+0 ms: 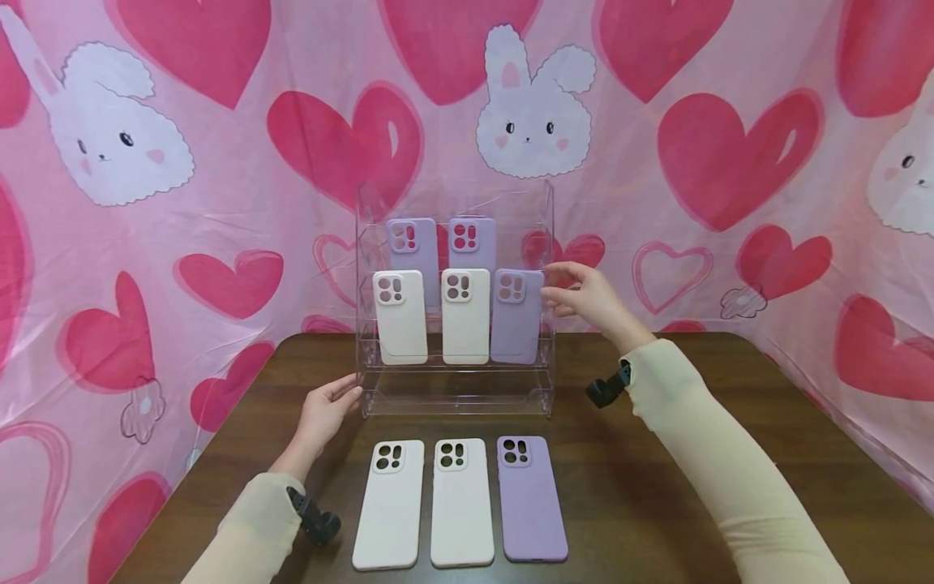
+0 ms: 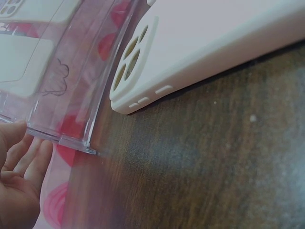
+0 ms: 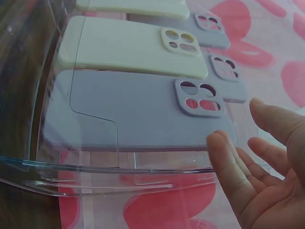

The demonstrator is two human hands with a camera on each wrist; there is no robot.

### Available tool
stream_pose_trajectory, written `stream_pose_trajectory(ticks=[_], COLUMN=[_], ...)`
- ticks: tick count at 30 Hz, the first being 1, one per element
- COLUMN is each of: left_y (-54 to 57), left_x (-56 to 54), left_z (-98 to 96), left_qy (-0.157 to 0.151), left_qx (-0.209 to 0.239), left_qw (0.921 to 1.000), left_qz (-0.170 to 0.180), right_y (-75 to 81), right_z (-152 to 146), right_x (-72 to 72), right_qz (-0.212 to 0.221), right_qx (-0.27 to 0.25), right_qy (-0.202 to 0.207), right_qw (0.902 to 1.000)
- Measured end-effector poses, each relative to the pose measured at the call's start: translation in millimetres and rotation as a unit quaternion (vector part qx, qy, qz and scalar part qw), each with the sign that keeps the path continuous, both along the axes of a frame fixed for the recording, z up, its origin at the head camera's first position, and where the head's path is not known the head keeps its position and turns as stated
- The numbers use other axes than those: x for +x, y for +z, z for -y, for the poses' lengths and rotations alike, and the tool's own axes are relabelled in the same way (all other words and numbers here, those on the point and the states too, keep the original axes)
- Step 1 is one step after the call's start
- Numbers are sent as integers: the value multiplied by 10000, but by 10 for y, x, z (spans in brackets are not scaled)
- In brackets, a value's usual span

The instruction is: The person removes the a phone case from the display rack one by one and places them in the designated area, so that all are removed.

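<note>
A clear tiered display stand stands on the table. Its lower occupied tier holds two white phone cases and a lilac phone case; two more lilac cases lean behind them. My left hand touches the stand's left side edge, thumb and fingertips at the clear panel in the left wrist view. Beside the right lilac case is my right hand, its thumb and fingers spread apart. In the right wrist view one fingertip overlaps that case's edge near the camera cutout.
In front of the stand, two white phone cases and a purple case lie in a row on the dark wooden table. A pink curtain with hearts and rabbits hangs behind. Each wrist wears a small black camera.
</note>
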State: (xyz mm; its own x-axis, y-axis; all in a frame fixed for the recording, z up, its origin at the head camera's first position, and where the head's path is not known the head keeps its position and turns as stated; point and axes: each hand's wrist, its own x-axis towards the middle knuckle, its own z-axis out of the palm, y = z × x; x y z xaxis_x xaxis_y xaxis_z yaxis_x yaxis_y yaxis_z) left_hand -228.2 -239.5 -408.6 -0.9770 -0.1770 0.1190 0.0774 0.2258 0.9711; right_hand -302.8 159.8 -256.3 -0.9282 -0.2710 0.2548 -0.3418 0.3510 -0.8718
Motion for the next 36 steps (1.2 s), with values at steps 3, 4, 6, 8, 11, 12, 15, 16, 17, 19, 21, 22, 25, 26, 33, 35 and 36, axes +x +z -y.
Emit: stream_pose_trajectory(ticks=[3,4,6,8,11,12,15,16,17,19,21,22,25,26,33,35,36], left_y=[-2,-2,0,3,10,11,10,10,10,8,7,8,8,9,7,8,10], left_x=[1,2,3,3,5,6,6,7,7,8,8,7,5,4,7,9,9], left_z=[2,2,1,-3,-8,-9,-8,-8,-8,-6,-5,-6,-8,-9,-11,-11,-11], left_qy=[1,4,8,16,17,14,9,1,-5,-11,-22,-26,-23,-21,-3,-4,-3], left_qx=[1,2,6,14,23,21,35,34,31,35,41,45,69,79,56,53,57], left_qw=[10000,10000,10000,10000,10000,10000,10000,10000,10000,10000,10000,10000,10000,10000,10000,10000,10000], left_qz=[-4,-3,5,6,-1,-8,-18,-13,-6,7,23,30,31,29,31,40,40], right_y=[-13,-18,-22,-24,-30,-34,-61,-70,-80,-97,-104,-108,-114,-114,-126,-125,-126], right_z=[23,31,46,58,75,79,87,90,94,101,110,113,116,117,110,107,105], right_x=[-47,-60,-80,-88,-96,-100,-130,-139,-147,-163,-166,-167,-174,-175,-172,-165,-160], right_qz=[89,100,80,39,0,0,5,-6,-25,-63,-114,-138,-186,-200,-189,-182,-193], right_qx=[-34,-60,-117,-159,-223,-240,-263,-261,-262,-248,-227,-214,-178,-184,-205,-200,-191], right_qy=[43,55,79,33,-72,-113,-187,-214,-228,-284,-355,-393,-457,-466,-452,-454,-445], right_qw=[9999,9999,9999,9999,9997,9996,9995,9994,9994,9993,9990,9989,9986,9985,9986,9986,9986])
